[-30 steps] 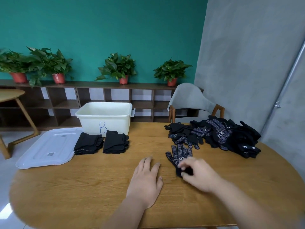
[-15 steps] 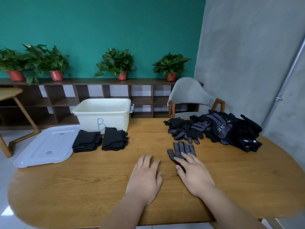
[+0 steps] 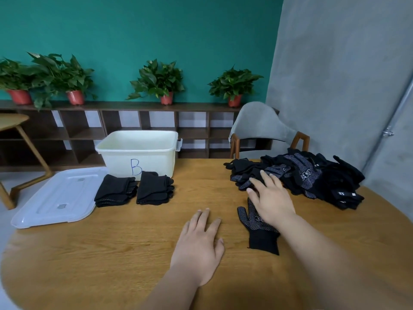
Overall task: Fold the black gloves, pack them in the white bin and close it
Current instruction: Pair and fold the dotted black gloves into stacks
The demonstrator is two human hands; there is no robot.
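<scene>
There was one white bin point(image 3: 120, 157) and one lid point(image 3: 55, 198). Folded gloves made two stacks, a left stack point(image 3: 115, 190) and a right stack point(image 3: 154, 189). One single glove point(image 3: 257, 227) lay apart from the rest. One loose heap of gloves point(image 3: 312, 175) held too many overlapping pieces to count. Four potted plants point(image 3: 13, 73) point(image 3: 64, 72) point(image 3: 157, 79) point(image 3: 233, 82) stood in four red pots. There was one grey chair point(image 3: 261, 126), one shelf unit point(image 3: 134, 106), and two tables: the near table point(image 3: 111, 253) and a second table point(image 3: 13, 119).

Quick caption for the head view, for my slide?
Right hand reaches over a flat glove toward the unfolded pile; left hand rests on the table.
</scene>
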